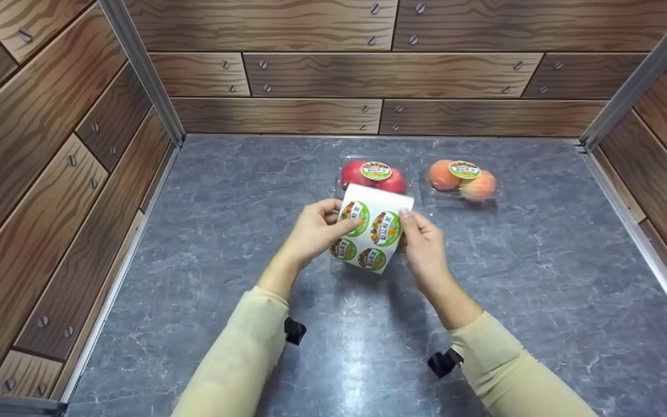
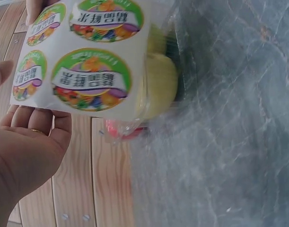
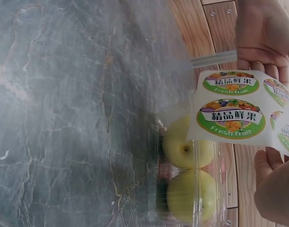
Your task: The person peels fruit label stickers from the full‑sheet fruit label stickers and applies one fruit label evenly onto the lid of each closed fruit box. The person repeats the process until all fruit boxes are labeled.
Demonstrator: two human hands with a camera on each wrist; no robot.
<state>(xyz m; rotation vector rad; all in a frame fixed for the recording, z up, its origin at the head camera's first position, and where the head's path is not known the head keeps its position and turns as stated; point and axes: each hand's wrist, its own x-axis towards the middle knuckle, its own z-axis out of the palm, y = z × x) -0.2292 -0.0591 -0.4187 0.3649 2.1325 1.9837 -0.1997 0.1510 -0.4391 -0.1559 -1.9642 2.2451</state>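
Observation:
A white sheet of round fruit labels is held up between both hands over the table. My left hand grips its left edge, thumb lying across a label on the front and fingers behind. At the right edge, my right hand pinches the sheet with the thumb on top. Below the sheet, a clear plastic box with two yellow-green apples sits on the table; the sheet mostly hides it in the head view. Just beyond is a box of red fruit with a round label on its lid.
To the right of the red fruit stands another clear box with two orange-pink fruits, also bearing a round label. Wood-patterned panels enclose the grey marbled table at the back and sides.

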